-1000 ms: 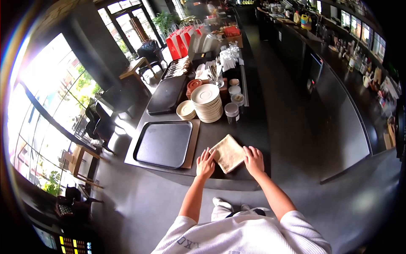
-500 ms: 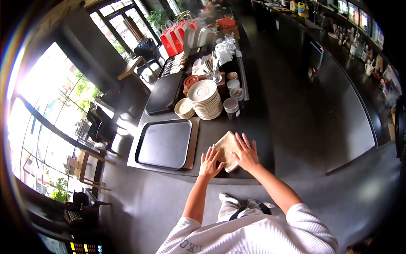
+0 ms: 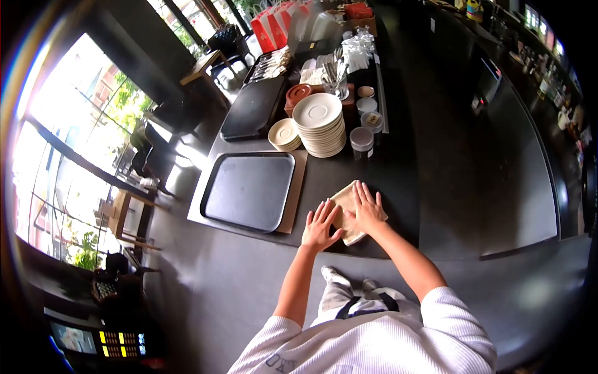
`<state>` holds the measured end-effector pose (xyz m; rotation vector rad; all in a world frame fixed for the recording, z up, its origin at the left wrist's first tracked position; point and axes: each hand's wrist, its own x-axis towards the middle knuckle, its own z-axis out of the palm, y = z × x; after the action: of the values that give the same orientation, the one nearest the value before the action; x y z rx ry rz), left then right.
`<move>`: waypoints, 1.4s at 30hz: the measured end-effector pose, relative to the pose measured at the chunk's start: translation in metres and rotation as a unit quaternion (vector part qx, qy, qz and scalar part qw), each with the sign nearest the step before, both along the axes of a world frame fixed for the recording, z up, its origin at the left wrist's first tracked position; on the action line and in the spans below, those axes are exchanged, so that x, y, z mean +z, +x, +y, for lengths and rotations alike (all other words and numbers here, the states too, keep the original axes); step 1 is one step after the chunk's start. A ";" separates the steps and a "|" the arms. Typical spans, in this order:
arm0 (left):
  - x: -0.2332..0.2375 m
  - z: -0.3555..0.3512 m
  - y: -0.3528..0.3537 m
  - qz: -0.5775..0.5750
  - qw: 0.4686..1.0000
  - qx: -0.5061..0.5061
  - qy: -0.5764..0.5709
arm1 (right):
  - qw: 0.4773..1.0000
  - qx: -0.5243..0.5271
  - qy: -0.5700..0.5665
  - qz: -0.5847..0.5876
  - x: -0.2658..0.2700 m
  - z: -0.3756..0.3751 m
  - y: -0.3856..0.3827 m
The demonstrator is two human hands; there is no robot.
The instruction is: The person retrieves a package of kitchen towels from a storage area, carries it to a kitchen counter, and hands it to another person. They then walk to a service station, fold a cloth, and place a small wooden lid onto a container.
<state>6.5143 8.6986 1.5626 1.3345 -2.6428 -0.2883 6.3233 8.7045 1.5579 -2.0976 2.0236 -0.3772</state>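
A folded beige cloth (image 3: 350,232) lies on the dark counter (image 3: 317,215) near its front edge. My right hand (image 3: 367,209) rests flat on the cloth's right part with its fingers spread. At the cloth's left edge is my left hand (image 3: 320,227), palm down and fingers apart, partly touching the cloth. To the left sits an empty black tray (image 3: 249,192) on a brown board (image 3: 296,199). Beyond my hands stands a tall stack of white saucers (image 3: 319,118), with a shorter stack (image 3: 284,134) beside it.
Lidded jars (image 3: 362,142) stand right of the saucers. Farther back are a glass of cutlery (image 3: 336,84), stacked dark trays (image 3: 254,109), wrapped items (image 3: 358,50) and red-and-white bags (image 3: 277,28). A second counter (image 3: 520,156) runs along the right, past the floor.
The camera view has shifted, so the tray and saucers appear higher in the frame. Both hands are still spread at the cloth, which looks slightly turned, with its near corner farther right.
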 end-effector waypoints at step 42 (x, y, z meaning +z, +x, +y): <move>-0.016 0.007 -0.004 0.040 0.994 0.061 -0.088 | 0.977 0.000 -0.215 -0.004 -0.006 0.097 -0.044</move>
<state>6.5108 8.7053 1.5470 1.3878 -2.4458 -0.0889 6.2794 8.8016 1.5519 -2.3209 2.0818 -0.8932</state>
